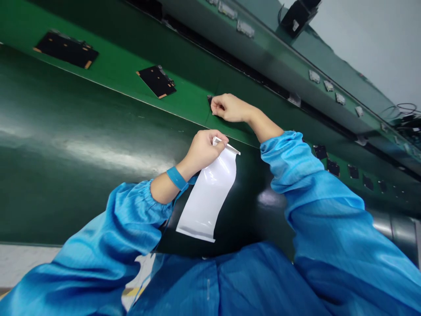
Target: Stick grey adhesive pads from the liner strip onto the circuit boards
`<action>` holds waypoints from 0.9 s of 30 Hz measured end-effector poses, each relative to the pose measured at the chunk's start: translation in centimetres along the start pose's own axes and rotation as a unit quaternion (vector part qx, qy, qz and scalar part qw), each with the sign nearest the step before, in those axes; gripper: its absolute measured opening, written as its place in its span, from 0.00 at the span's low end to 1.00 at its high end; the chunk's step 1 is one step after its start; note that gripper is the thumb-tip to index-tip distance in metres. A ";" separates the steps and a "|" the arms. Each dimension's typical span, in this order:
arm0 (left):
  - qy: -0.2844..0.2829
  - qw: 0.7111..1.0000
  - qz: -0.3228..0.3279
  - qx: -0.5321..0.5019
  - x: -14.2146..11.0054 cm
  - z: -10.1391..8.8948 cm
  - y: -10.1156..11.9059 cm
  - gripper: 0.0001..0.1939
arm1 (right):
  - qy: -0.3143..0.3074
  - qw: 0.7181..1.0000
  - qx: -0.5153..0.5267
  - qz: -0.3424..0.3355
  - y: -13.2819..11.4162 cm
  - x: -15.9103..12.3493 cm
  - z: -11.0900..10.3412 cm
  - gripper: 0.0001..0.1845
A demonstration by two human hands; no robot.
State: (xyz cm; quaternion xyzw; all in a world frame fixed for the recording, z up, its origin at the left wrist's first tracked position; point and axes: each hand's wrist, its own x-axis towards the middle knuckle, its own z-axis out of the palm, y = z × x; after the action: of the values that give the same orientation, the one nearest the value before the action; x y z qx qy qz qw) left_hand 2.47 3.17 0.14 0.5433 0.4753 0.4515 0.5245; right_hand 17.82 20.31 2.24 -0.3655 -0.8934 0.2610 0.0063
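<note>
My left hand (204,149) is closed in a pinch on the top edge of a glossy white film strip (208,197), which hangs down over the dark green table. A blue wrist strap sits on that wrist. My right hand (228,107) is curled with its fingers closed at a small dark part (209,100) lying on the green conveyor belt (131,70); most of that part is hidden by the fingers. Both arms are in blue sleeves.
Two black circuit boards (66,48) (157,81) lie on the belt to the left. Several small dark boards (332,166) follow at the right. A green rail with white labels (245,28) runs above the belt. Cables (406,114) lie at far right.
</note>
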 end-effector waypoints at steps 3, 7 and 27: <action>0.003 1.000 0.000 -0.003 0.1 0.0 0.0 0.05 | 0.006 1.000 -0.014 0.012 -0.2 -0.6 0.3 0.03; 0.002 1.000 -0.004 0.001 0.1 0.0 -0.1 0.06 | 0.047 0.995 -0.063 0.061 -0.2 -1.0 1.0 0.03; 0.030 0.999 0.008 0.019 -0.4 -0.8 0.4 0.14 | 0.362 0.866 0.330 0.103 -6.2 -14.6 9.9 0.11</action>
State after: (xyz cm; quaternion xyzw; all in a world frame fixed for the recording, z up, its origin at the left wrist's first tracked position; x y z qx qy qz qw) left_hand 1.68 2.87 0.62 0.5430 0.4950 0.4631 0.4957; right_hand 22.50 2.41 -0.80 -0.5005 -0.6476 0.3894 0.4224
